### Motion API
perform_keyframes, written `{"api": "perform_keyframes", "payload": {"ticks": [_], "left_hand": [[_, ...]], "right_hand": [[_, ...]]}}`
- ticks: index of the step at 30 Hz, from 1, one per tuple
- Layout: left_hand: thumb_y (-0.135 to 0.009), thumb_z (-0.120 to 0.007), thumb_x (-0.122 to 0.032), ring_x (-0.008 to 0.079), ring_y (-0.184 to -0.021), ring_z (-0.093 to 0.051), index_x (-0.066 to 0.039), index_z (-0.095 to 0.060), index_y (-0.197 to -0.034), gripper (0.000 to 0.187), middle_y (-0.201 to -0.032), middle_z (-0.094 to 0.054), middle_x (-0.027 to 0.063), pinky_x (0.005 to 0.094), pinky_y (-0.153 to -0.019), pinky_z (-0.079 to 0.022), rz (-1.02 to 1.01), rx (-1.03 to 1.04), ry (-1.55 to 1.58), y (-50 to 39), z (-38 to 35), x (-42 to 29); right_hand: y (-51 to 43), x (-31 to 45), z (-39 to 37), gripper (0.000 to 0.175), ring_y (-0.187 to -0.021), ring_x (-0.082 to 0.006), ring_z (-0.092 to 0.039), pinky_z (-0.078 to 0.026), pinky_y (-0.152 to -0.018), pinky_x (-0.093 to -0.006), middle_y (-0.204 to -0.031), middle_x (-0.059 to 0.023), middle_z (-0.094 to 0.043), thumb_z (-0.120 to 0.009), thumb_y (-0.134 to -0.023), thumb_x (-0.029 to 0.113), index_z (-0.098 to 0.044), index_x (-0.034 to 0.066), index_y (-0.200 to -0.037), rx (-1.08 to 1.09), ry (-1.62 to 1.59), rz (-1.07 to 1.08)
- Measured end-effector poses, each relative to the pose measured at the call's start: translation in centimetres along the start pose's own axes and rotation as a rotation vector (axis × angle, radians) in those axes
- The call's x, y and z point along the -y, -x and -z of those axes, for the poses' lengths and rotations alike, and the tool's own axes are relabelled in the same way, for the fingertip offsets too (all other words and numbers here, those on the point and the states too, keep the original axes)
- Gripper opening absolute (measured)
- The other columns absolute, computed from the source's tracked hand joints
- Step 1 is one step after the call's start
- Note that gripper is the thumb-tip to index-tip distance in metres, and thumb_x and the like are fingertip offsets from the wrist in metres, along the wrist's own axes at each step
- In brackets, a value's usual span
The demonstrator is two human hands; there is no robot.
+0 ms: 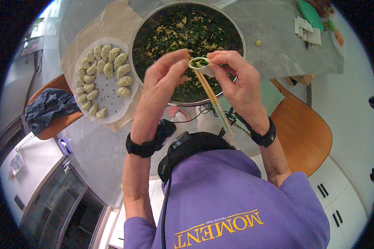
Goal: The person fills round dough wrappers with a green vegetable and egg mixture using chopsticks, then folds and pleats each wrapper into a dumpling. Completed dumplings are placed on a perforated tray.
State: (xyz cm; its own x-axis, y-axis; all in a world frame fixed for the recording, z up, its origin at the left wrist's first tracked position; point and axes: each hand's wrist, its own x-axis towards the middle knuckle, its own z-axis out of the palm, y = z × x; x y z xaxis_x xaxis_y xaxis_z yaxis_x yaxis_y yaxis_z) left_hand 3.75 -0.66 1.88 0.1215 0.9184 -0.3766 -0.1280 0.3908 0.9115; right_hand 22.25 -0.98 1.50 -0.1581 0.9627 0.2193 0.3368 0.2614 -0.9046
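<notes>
A round dumpling wrapper [208, 71], folded up around green filling with pale bits, is held above a large metal bowl [136, 70]. Its right edge is pinched between the thumb and fingers of my right hand [238, 74]. My left hand [165, 76], slightly blurred, has its thumb and fingertips on the left edge. Chopped green filling [187, 34] with yellowish pieces covers the inside of the bowl. A pair of chopsticks [209, 91] slants out over the bowl's near rim, the upper ends hidden behind the wrapper.
Left of the bowl, several pleated dumplings [123, 71] lie on a perforated white sheet [107, 99] over a beige cloth [112, 18]. A small dough piece [258, 43] and papers [308, 31] lie to the right. Wooden chairs [302, 133] stand on both sides, one bearing dark cloth [51, 107].
</notes>
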Motion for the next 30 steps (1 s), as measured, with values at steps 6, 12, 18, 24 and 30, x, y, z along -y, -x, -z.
{"api": "perform_keyframes", "payload": {"ticks": [6, 12, 18, 24, 30], "left_hand": [[-0.098, -0.051, -0.020, 0.0169, -0.094, -0.066, -0.002, -0.058, -0.123, 0.031, -0.107, -0.065, 0.0071, 0.0310, -0.083, -0.056, 0.199, 0.161, 0.371, 0.2, -1.0, 0.2], [-0.097, -0.050, -0.016, 0.0173, -0.091, -0.067, 0.004, -0.062, -0.114, 0.029, -0.103, -0.066, 0.0124, 0.0307, -0.085, -0.056, 0.094, 0.086, 0.232, 0.1, -1.6, 0.0], [-0.095, -0.052, -0.013, 0.0169, -0.090, -0.067, 0.005, -0.062, -0.113, 0.027, -0.102, -0.066, 0.0123, 0.0289, -0.083, -0.057, 0.105, 0.088, 0.284, -0.1, -1.5, -0.4], [-0.094, -0.055, -0.012, 0.0159, -0.087, -0.067, 0.005, -0.064, -0.109, 0.025, -0.097, -0.067, 0.0114, 0.0280, -0.080, -0.057, 0.081, 0.070, 0.238, -0.3, -1.6, -0.4], [-0.092, -0.054, -0.009, 0.0146, -0.084, -0.067, 0.005, -0.065, -0.108, 0.025, -0.094, -0.068, 0.0105, 0.0272, -0.077, -0.058, 0.080, 0.007, 0.169, -0.2, -1.9, -0.6]], "right_hand": [[-0.2, 0.1, -0.8, 0.014, -0.087, -0.0237, -0.064, -0.052, -0.074, -0.0312, -0.098, -0.0115, -0.064, -0.063, -0.084, -0.001, -0.061, 0.0017, -0.098, -0.005, -0.042, 0.040], [-0.4, 0.3, -1.0, 0.015, -0.089, -0.0301, -0.064, -0.053, -0.076, -0.0355, -0.098, -0.0135, -0.064, -0.064, -0.082, -0.001, -0.061, 0.0015, -0.096, -0.002, 0.015, 0.092], [-0.7, 0.6, -1.0, 0.013, -0.088, -0.0307, -0.064, -0.053, -0.075, -0.0362, -0.098, -0.0140, -0.063, -0.065, -0.081, 0.000, -0.061, 0.0012, -0.094, -0.016, 0.080, 0.091], [-0.9, 0.6, -1.0, 0.012, -0.086, -0.0305, -0.062, -0.052, -0.074, -0.0365, -0.095, -0.0135, -0.062, -0.065, -0.080, 0.000, -0.061, 0.0015, -0.091, -0.022, 0.085, 0.108], [-0.9, 0.7, -1.0, 0.011, -0.086, -0.0301, -0.059, -0.050, -0.073, -0.0380, -0.093, -0.0114, -0.060, -0.066, -0.078, 0.001, -0.060, 0.0033, -0.088, -0.011, 0.177, 0.153]]}}
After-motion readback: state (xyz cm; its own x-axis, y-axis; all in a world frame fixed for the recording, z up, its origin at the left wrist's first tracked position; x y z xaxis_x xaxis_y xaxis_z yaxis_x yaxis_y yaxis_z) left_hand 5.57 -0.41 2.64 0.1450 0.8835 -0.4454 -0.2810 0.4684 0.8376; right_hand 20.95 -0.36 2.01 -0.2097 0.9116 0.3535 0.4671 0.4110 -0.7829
